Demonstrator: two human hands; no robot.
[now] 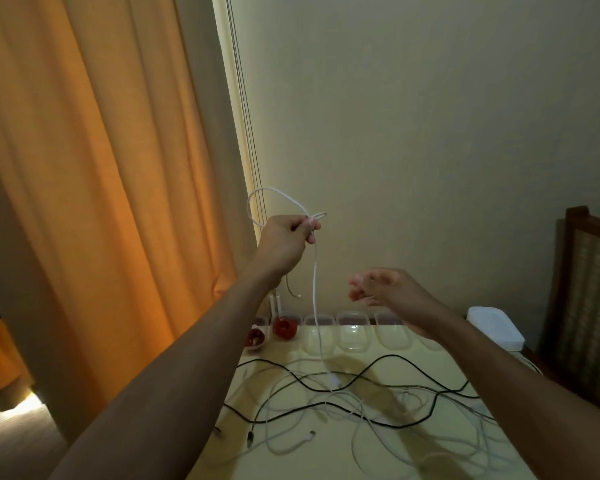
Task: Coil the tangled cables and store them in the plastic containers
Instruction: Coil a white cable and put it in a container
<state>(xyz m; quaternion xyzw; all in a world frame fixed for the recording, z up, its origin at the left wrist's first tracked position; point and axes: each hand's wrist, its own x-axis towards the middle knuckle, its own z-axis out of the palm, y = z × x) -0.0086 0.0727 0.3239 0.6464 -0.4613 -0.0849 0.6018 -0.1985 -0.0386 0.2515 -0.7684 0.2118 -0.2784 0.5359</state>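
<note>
My left hand [286, 239] is raised high above the table and pinches a white cable [315, 292]. One loop of the cable stands above the fist, and a long strand hangs down to the tabletop. My right hand [383, 289] hovers lower to the right, blurred, fingers loosely spread, holding nothing. A tangle of black and white cables [354, 400] sprawls over the pale yellow table [284, 459]. A row of clear plastic containers [352, 332] lines the far edge; two at the left hold red coiled cables [284, 328].
A stack of white lids or boxes [496, 327] sits at the table's far right corner. A wooden chair back [589, 299] stands to the right. Orange curtains [101, 185] hang at the left, and a plain wall is behind the table.
</note>
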